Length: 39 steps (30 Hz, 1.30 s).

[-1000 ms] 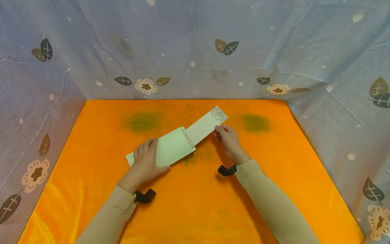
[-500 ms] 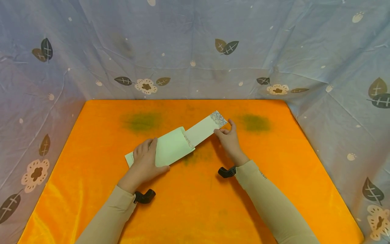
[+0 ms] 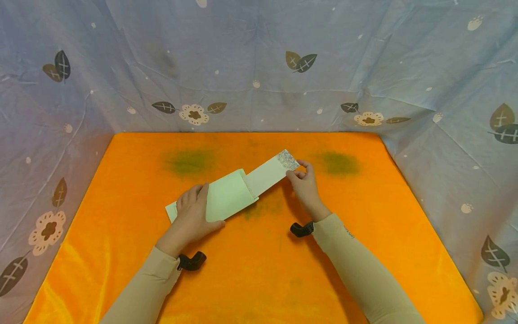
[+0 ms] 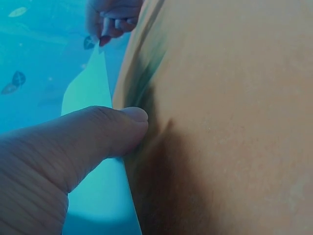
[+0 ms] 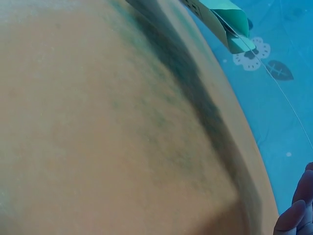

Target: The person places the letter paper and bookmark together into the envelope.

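A pale green paper envelope (image 3: 228, 195) slants over the middle of the table, tilted up to the right. My left hand (image 3: 190, 220) grips its lower left part, thumb along the near edge and fingers across the top. In the left wrist view the thumb (image 4: 102, 132) overlaps the envelope's edge. From the open upper end sticks a white card (image 3: 265, 176) with a silvery speckled band at its tip. My right hand (image 3: 304, 186) pinches that card near its outer corner. The right wrist view shows the envelope's mouth (image 5: 239, 41) gaping around the card's thin edge.
An orange cloth (image 3: 259, 270) with dark greenish patches covers the table. Behind and at both sides hangs a grey-blue curtain (image 3: 255, 63) with leaves and flowers. Black wrist devices sit at the left cuff (image 3: 193, 261) and right cuff (image 3: 301, 228).
The card has slid a little further into the envelope, hiding the speckled strip at the mouth. My right fingers have shifted to the card's outer corner. My left hand stays nearly still.
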Available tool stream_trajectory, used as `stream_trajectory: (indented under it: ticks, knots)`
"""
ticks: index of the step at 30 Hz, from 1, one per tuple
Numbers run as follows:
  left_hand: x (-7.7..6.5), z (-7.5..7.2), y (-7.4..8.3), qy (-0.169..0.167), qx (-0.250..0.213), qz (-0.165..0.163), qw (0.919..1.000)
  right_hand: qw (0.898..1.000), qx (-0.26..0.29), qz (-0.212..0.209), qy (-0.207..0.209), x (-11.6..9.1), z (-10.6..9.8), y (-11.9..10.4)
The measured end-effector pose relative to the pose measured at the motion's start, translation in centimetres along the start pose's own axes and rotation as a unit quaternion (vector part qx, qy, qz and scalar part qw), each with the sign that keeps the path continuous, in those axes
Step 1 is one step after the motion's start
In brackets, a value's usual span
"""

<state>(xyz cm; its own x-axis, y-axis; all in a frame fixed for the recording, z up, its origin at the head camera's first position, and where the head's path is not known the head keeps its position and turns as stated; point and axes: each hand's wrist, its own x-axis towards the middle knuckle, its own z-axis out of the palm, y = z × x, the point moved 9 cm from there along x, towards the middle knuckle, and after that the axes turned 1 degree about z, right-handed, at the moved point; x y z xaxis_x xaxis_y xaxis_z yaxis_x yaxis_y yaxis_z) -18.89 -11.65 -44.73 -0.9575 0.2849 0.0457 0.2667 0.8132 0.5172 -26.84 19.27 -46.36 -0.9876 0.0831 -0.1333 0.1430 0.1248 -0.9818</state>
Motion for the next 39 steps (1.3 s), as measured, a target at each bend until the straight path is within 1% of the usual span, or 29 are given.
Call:
stream_trajectory:
  ticks: [13, 24, 39]
  knots:
    - [0.1, 0.1, 0.1, -0.002, 0.003, -0.004, 1.0, 1.0, -0.012, -0.01, 0.0, -0.3, 0.1, -0.2]
    - [0.2, 0.1, 0.0, 0.004, 0.005, -0.001, 1.0, 1.0, -0.01, -0.008, -0.012, -0.5, 0.8, -0.3]
    - [0.1, 0.1, -0.1, 0.005, 0.004, 0.0, 1.0, 1.0, -0.015, -0.005, -0.004, -0.8, 1.2, -0.4]
